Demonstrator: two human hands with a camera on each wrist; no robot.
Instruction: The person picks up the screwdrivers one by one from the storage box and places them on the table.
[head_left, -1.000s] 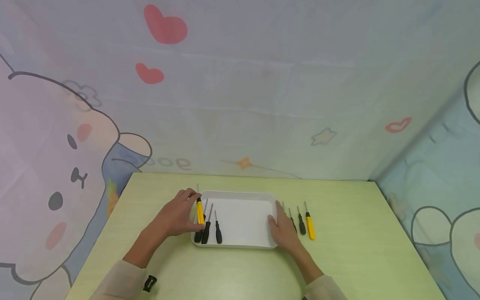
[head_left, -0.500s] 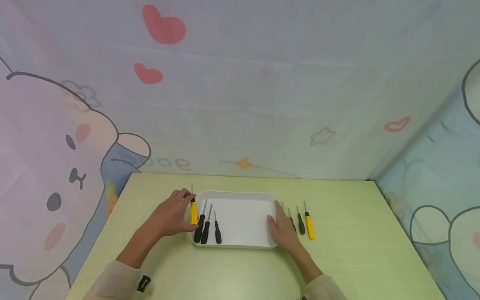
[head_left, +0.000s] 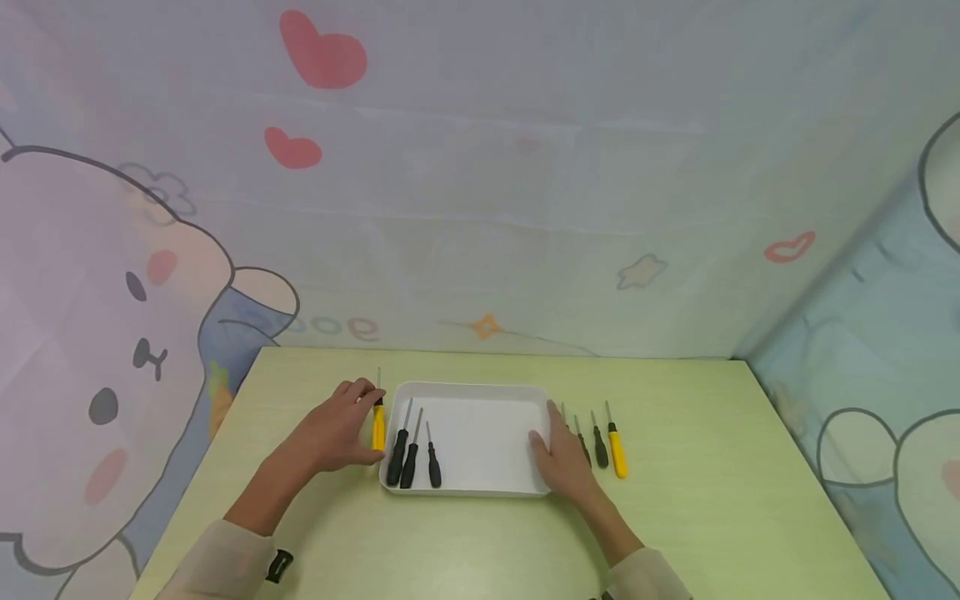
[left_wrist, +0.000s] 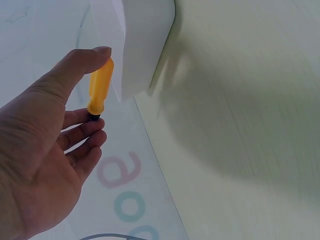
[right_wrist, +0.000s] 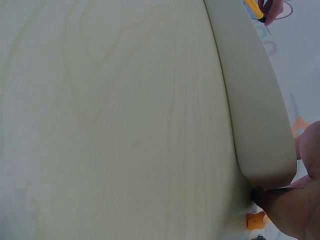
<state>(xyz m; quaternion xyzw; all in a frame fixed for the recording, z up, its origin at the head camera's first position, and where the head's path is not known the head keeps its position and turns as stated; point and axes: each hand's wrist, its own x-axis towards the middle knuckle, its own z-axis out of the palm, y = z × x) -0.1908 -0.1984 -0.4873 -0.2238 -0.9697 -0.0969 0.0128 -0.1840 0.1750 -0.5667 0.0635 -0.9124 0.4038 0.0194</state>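
My left hand (head_left: 330,432) pinches a screwdriver with a yellow handle (head_left: 378,428) between thumb and fingertips, blade pointing away, just left of a shallow white tray (head_left: 487,437). The left wrist view shows the thumb on the handle's end and the fingers near its black collar, with the yellow handle (left_wrist: 101,89) above the table. Inside the tray's left part lie three black-handled screwdrivers (head_left: 410,468), side by side. Gripping the tray's right side, my right hand (head_left: 568,467) has its thumb over the rim; in the right wrist view it holds the tray's corner.
To the right of the tray, another yellow-handled screwdriver (head_left: 617,454) and several darker screwdrivers (head_left: 601,450) lie in a row, partly hidden by my right hand. The pale table (head_left: 480,550) ends at a printed cloth backdrop (head_left: 480,208) behind.
My left hand has carried the yellow screwdriver leftward, from over the tray's left edge to outside it. The right hand keeps its grip on the tray.
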